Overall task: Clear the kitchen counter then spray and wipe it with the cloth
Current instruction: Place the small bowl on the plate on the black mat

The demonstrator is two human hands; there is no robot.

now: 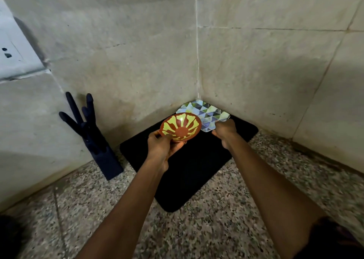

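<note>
Bowl (180,127) sits up in the left hand (162,146), fingers curled round its near rim, over the black mat (189,172). Right hand (224,130) pinches the plate (206,113) just behind, by the bench (98,209) corner

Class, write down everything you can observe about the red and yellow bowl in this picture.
The red and yellow bowl is small, round and shallow, glossy like glazed ceramic or plastic. Its inside is brick red with yellow-green petal shapes fanning out from a plain red centre. It looks empty. It is tilted, its opening facing the camera, held above the black mat by the left hand, thumb on the near rim and fingers underneath.
</note>
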